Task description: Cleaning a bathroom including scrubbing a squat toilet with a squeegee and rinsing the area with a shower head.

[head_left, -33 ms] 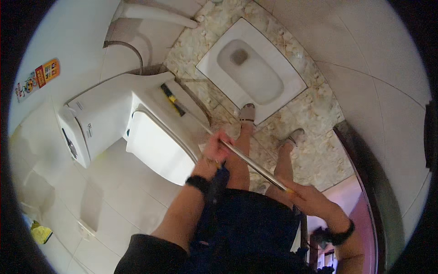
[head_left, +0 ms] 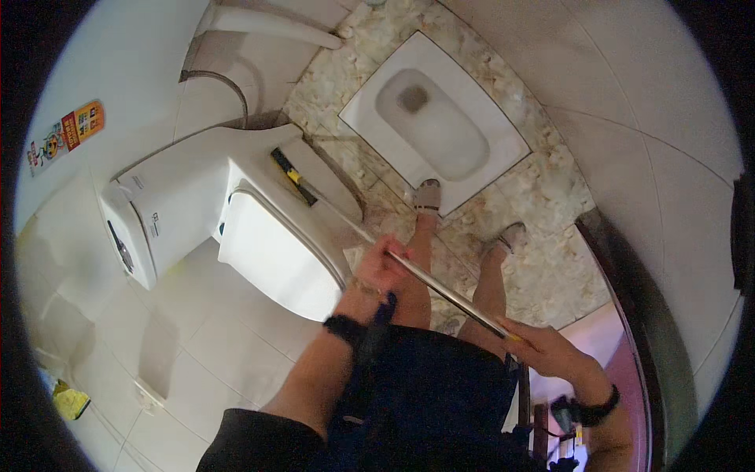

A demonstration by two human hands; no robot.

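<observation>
A long-handled scrub brush point(head_left: 448, 294) slants across the view, its metal pole running from the far left to the near right. My left hand point(head_left: 382, 264) is closed around the middle of the pole. Farther back along it, my right hand point(head_left: 544, 346) grips the end, where a bit of yellow shows. The black and yellow brush head point(head_left: 293, 176) lies against the white side of the sitting toilet point(head_left: 248, 161). The toilet's lid point(head_left: 275, 256) is down.
A white squat toilet point(head_left: 464, 177) is set in the marbled tile floor point(head_left: 543, 259) ahead of my feet. A white pipe point(head_left: 275, 26) and a hose point(head_left: 224, 76) run by the left wall. A dark door frame point(head_left: 629, 291) stands at the right; a yellow cloth-like item point(head_left: 72, 403) is at lower left.
The brush head has shifted slightly left and nearer along the toilet's side. Both my hands have moved a little right and nearer with the pole, still gripping it.
</observation>
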